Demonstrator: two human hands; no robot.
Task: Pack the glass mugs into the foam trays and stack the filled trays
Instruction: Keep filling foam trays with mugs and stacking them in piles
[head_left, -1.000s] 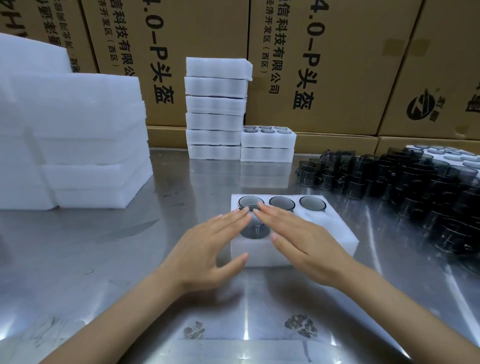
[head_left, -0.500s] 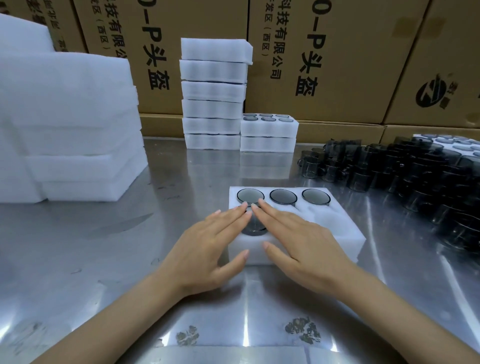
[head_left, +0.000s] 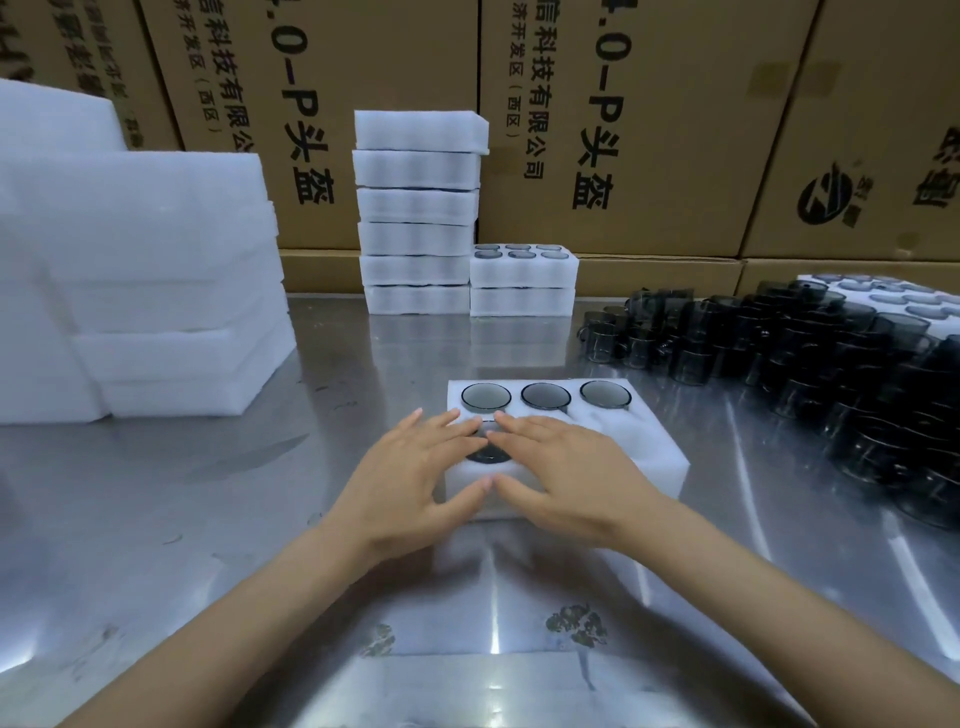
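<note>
A white foam tray (head_left: 657, 457) lies in the middle of the steel table with three dark glass mugs (head_left: 545, 396) seated in its far row. My left hand (head_left: 415, 478) and my right hand (head_left: 566, 467) lie flat on its near row, fingers straight, fingertips nearly meeting over a mug (head_left: 485, 456) in the near left hole. The rest of the near row is hidden under my right hand. Both thumbs touch the tray's front edge.
Many loose dark mugs (head_left: 831, 358) crowd the right of the table. At the back stand a tall stack of foam trays (head_left: 418, 213) and a low stack of filled trays (head_left: 522, 280). Blank foam blocks (head_left: 135, 291) pile up at left. Cardboard boxes (head_left: 649, 119) form the back wall.
Both hands stay flat on the tray's near row. My thumbs have closed in until they nearly touch at the tray's front edge. The camera has shifted a little.
</note>
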